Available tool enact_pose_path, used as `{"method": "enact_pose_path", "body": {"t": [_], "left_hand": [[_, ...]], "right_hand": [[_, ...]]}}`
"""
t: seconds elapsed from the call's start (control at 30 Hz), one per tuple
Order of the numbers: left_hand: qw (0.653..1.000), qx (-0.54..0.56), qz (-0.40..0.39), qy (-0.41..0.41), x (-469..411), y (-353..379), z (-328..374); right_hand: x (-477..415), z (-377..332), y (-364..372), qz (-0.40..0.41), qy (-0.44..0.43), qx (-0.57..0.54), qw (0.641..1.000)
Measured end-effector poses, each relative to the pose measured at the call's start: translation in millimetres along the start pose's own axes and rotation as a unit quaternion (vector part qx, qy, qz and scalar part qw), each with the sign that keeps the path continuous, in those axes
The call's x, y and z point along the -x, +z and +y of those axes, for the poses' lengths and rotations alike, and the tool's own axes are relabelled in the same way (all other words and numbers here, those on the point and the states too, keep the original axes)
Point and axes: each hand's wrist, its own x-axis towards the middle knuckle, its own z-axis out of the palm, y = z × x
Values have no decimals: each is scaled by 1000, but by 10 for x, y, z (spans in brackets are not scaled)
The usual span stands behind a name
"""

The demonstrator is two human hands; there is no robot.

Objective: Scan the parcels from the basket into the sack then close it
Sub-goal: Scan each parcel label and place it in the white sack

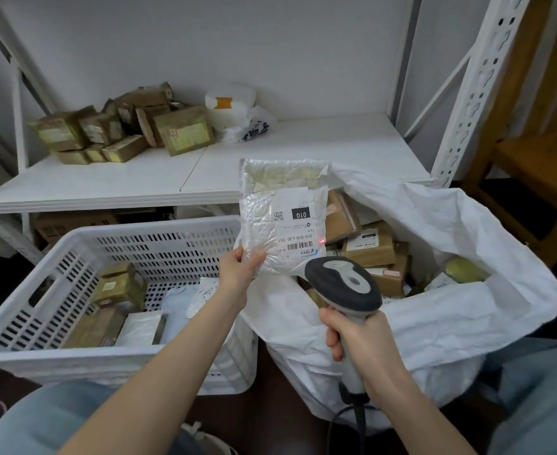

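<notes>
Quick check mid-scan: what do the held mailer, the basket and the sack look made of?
The mailer looks like a silvery plastic bubble pouch, glossy and crinkled. The basket is white rigid plastic with slotted walls. The sack is probably woven plastic fabric: matte white, softly creased.

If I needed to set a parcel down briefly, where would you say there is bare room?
The shelf is bare on its right half, between the white bags and the right upright, and along its front edge. Crowded: the brown boxes back left, the basket, the sack.
</notes>
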Motion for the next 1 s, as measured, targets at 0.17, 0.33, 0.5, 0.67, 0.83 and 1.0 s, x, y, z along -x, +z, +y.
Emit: {"method": "enact_pose_path", "body": {"t": [0.17,0.33,0.5,0.67,0.83,1.0], "left_hand": [[1000,0,-6,-7,-29,-1,-30],[1000,-1,-7,-11,-50,22,-29],[1000,-5,-17,-12,-67,56,-38],[1000,-11,-18,-13,-84,81,-54],[1000,-20,-18,-13,-99,98,-52],[1000,-24,-15,-14,-92,123,-63]], "right_hand": [[-10,-2,-18,12,7,6,1000],[-7,2,-42,12,17,2,1000],[-18,6,-64,16,23,0,1000],[-25,-9,-85,18,22,-11,1000],[-20,-25,-95,7,19,-26,999],[-19,-45,-83,-4,22,-21,1000]]}}
